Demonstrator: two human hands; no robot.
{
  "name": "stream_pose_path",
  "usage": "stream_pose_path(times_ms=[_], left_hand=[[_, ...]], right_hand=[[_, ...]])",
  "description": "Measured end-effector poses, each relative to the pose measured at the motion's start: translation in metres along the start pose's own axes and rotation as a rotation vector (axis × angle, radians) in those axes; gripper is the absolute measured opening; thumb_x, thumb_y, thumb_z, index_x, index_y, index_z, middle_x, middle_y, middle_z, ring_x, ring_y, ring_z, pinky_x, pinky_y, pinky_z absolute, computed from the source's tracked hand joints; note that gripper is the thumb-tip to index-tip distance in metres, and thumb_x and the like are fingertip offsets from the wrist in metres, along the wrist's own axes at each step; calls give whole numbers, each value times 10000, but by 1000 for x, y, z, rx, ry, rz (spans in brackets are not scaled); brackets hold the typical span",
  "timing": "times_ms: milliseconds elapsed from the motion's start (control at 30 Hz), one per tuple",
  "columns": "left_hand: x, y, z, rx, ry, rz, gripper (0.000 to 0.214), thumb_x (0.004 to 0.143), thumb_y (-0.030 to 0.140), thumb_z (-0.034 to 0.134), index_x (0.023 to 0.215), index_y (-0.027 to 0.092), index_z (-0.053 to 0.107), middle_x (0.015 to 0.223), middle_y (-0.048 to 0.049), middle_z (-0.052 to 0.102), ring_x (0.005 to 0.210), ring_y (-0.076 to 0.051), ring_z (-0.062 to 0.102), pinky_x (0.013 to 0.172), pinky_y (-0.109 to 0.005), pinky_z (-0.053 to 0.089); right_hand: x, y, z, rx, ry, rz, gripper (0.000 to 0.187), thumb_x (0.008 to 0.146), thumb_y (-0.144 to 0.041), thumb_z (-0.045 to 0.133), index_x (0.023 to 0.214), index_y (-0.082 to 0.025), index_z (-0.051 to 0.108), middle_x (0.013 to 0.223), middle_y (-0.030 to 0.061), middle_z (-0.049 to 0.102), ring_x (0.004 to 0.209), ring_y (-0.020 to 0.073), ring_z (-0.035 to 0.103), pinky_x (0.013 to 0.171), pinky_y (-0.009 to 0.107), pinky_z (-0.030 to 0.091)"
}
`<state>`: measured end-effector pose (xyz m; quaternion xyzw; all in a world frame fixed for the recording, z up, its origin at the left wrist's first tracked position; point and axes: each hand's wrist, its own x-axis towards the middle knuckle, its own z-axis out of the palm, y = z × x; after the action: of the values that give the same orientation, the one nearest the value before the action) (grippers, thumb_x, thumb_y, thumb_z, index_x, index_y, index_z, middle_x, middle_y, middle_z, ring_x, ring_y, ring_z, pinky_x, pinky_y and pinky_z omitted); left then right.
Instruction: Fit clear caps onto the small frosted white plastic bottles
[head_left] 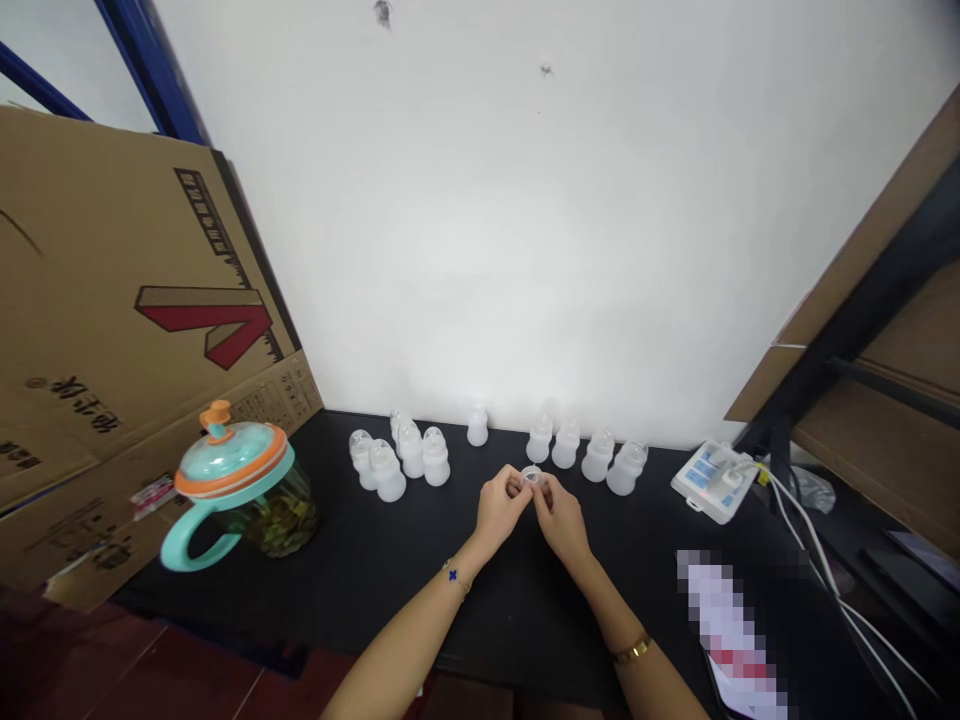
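My left hand (500, 508) and my right hand (559, 515) meet over the middle of the black table. Between their pinched fingertips is a small clear bottle cap (532, 474), round and partly hidden by the fingers. Beyond my hands, a lone small milky bottle (478, 428) stands upright near the wall. To the left, several such bottles with clear domed tops form a cluster, one of them a bottle (388, 478) at the front. On the right, several more stand in a slanting row, ending with a bottle (625, 472) at the near end.
A teal-and-orange lidded jug (277, 515) with leaves inside stands at the left, before a large cardboard box (112, 300). To the right are a white power strip (712, 482) with cables and a phone (739, 640) with a blurred screen. A white wall (555, 250) closes the back.
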<state>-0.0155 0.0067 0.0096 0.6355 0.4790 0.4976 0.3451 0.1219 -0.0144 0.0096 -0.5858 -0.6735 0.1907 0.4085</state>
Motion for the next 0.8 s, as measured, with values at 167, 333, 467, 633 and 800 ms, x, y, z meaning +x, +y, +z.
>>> stream_pose_path(times_ms=[167,333,467,633,800], left_hand=[[0,3,0,11,14,-11,164,814,326,633,736,195,572,679,22,649,608,-128,580,609,-230,429],[1,1,1,4,13,-10,157,806,319,633,734,196,568,681,22,653,603,-129,583,599,-229,424],[0,1,0,16,15,-10,171,809,319,632,721,196,553,658,28,627,595,-125,569,594,-226,417],[0,1,-1,29,21,-8,188,815,332,633,717,196,548,636,37,603,579,-118,549,580,-220,403],[0,0,0,5,19,13,221,846,371,629,741,192,556,658,27,624,574,-115,551,568,-216,402]], right_hand=[[-1,0,0,1,0,-16,294,980,-415,412,1048,-234,634,835,32,735,720,219,693,621,268,448],[0,-1,0,2,5,-22,291,983,-411,409,1042,-239,636,853,36,738,738,227,698,615,272,452],[-1,-2,0,-9,5,-30,300,984,-406,411,1052,-233,646,857,40,739,726,220,693,613,268,447],[-1,-3,0,17,-2,-22,307,985,-409,416,1080,-232,648,863,38,741,728,217,690,615,267,447],[-1,-2,1,45,14,-21,324,980,-419,423,1107,-224,649,853,42,742,736,224,696,616,273,459]])
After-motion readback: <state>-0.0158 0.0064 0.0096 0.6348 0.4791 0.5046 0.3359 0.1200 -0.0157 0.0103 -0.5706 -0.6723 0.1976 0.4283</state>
